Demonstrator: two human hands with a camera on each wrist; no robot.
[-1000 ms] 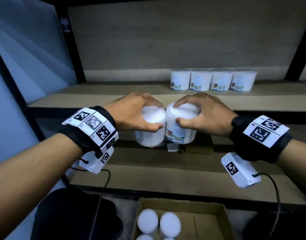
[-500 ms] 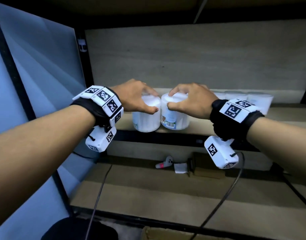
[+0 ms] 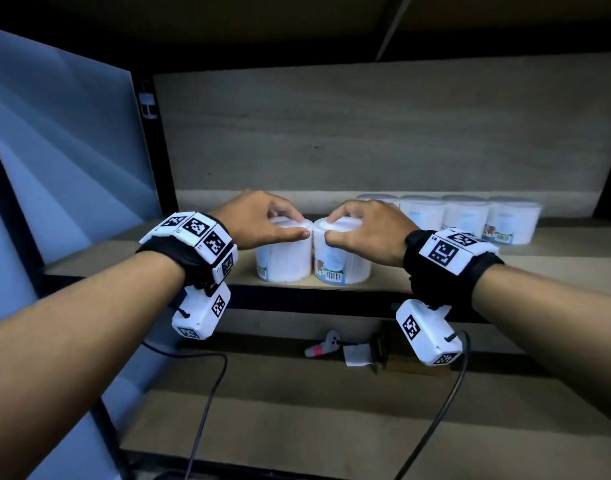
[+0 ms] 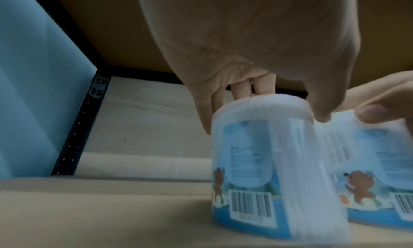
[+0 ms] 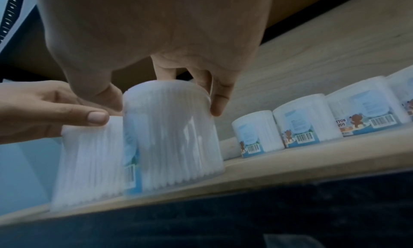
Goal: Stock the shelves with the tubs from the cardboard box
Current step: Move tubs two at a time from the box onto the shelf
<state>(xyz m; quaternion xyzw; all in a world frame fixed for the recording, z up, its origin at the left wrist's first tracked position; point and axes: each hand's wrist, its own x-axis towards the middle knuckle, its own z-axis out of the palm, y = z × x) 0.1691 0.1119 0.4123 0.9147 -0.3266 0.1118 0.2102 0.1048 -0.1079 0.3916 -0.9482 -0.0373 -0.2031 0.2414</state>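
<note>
While each hand (image 3: 259, 220) (image 3: 366, 233) pinches a bear-labelled, barcoded tub (image 3: 284, 251) (image 3: 342, 254) by its lid, shelf (image 3: 435, 271) beneath.

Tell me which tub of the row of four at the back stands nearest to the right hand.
The leftmost tub of the back row, just beyond the right hand. The other three stand farther right.

Both arms are bare, no sleeves. Each wrist has a black strap (image 3: 179, 261) topped with white blocks printed with black square marker codes. A white camera box (image 3: 201, 315) hangs under each wrist, marker-tagged too, with a thin black cable (image 3: 207, 403) trailing down.
</note>
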